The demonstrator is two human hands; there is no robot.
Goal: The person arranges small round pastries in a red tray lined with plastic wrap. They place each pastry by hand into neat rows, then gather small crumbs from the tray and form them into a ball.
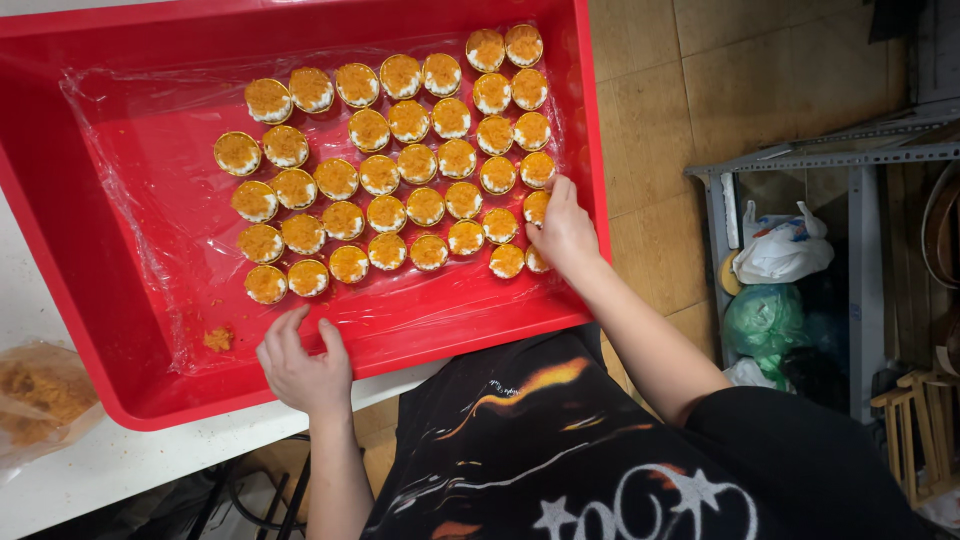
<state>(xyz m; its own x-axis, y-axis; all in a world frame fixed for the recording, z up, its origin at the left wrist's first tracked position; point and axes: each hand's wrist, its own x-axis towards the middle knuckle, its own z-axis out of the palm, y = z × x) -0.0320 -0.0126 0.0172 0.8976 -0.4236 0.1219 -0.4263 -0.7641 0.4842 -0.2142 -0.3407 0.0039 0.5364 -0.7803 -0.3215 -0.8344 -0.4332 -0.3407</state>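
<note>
A big red plastic tray (90, 250) lined with clear film lies on a white table. Several small round pastries (400, 170) with orange crumb tops sit in rows on the film. My right hand (562, 232) is at the right end of the rows, fingers touching a pastry (537, 207) by the tray's right wall. My left hand (303, 362) rests open on the tray's near rim, fingers spread on the film, holding nothing.
A clear bag of orange crumbs (40, 395) lies on the white table (120, 465) at the left. A crumb clump (218, 339) sits in the tray. At the right stands a grey metal rack (860, 160) with plastic bags (782, 248) over a tiled floor.
</note>
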